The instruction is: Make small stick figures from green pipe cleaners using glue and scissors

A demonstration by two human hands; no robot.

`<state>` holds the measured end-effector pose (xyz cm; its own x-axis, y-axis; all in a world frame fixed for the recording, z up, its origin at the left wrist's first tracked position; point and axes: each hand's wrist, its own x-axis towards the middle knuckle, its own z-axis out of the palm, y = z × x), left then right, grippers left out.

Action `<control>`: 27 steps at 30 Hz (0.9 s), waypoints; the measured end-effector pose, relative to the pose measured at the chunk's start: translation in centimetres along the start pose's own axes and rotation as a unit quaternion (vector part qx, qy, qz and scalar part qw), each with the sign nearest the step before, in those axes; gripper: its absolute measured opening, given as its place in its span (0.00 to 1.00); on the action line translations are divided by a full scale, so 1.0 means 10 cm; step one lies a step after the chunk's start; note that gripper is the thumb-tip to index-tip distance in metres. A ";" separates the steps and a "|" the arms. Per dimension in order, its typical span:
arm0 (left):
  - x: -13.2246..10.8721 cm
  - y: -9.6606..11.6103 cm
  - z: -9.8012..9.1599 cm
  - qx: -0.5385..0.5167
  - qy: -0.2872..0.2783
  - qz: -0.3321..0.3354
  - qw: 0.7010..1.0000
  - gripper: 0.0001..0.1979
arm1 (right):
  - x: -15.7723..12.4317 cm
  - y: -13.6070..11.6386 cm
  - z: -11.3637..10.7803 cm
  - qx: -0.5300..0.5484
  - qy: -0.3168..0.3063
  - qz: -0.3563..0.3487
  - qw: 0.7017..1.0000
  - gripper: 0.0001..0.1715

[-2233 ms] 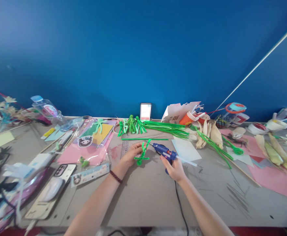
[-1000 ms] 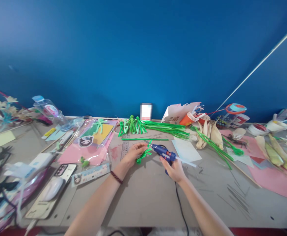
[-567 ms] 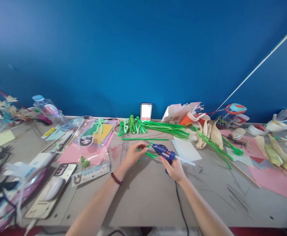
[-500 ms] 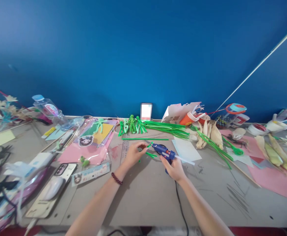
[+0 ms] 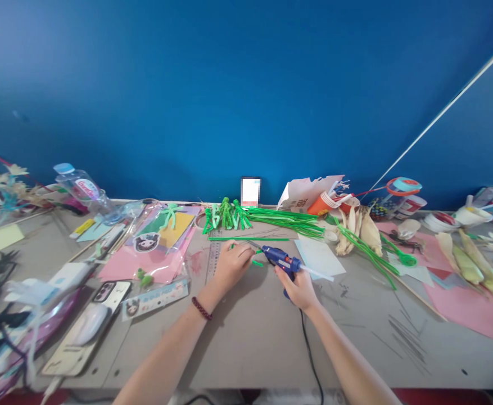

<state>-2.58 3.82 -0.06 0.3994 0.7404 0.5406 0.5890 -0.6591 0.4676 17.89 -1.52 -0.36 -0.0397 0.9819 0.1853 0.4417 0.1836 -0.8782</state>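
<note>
My right hand (image 5: 299,287) is wrapped round the handle of a blue glue gun (image 5: 282,260), whose nozzle points left and whose clear glue stick juts out to the right. My left hand (image 5: 233,265) is closed, its fingertips on a green pipe-cleaner piece (image 5: 258,252) right by the nozzle. Part of that piece is hidden by the fingers. A short green piece (image 5: 257,262) shows just below the nozzle. Behind my hands, a long green pipe cleaner (image 5: 249,239) lies across the desk, with small green figures (image 5: 226,215) standing farther back.
A green pipe-cleaner bundle (image 5: 301,220), paper cups (image 5: 324,203) and dried husks (image 5: 366,228) are at the back right. On the left are a plastic bag over coloured paper (image 5: 145,260), a phone (image 5: 71,351) and a bottle (image 5: 81,188). The gun's black cord (image 5: 310,354) runs toward the front edge.
My left hand has turned so its back faces the camera more, its fingers now covering more of the green pieces. My right hand and the glue gun have barely moved.
</note>
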 end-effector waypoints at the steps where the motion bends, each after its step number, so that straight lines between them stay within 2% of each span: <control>1: -0.01 0.00 -0.01 0.013 -0.002 0.013 1.000 0.11 | 0.00 0.00 0.00 0.000 0.001 0.001 1.000 0.18; 6: -0.04 0.01 -0.03 0.076 -0.029 0.053 0.995 0.13 | 0.01 -0.02 -0.01 0.005 0.010 0.002 1.000 0.21; 10: -0.09 -0.05 0.01 0.082 -0.036 0.060 0.994 0.12 | 0.02 -0.05 -0.02 0.031 0.011 -0.002 0.999 0.23; 15: -0.11 -0.09 0.03 0.061 -0.030 0.057 0.996 0.13 | 0.03 -0.09 -0.02 0.099 0.004 0.038 0.994 0.24; 23: -0.06 0.00 -0.08 -0.049 -0.057 0.063 0.995 0.11 | 0.07 -0.07 -0.07 0.180 -0.016 0.078 0.980 0.24; 27: -0.08 0.01 -0.06 -0.031 -0.030 0.091 0.995 0.10 | 0.10 -0.04 -0.09 0.214 -0.032 0.118 0.969 0.25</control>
<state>-3.33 3.07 -0.04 0.5379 0.6142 0.5775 0.4595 -0.7879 0.4100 18.51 -0.66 0.54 -0.0452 0.9973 -0.0587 0.0344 -0.0572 -0.9978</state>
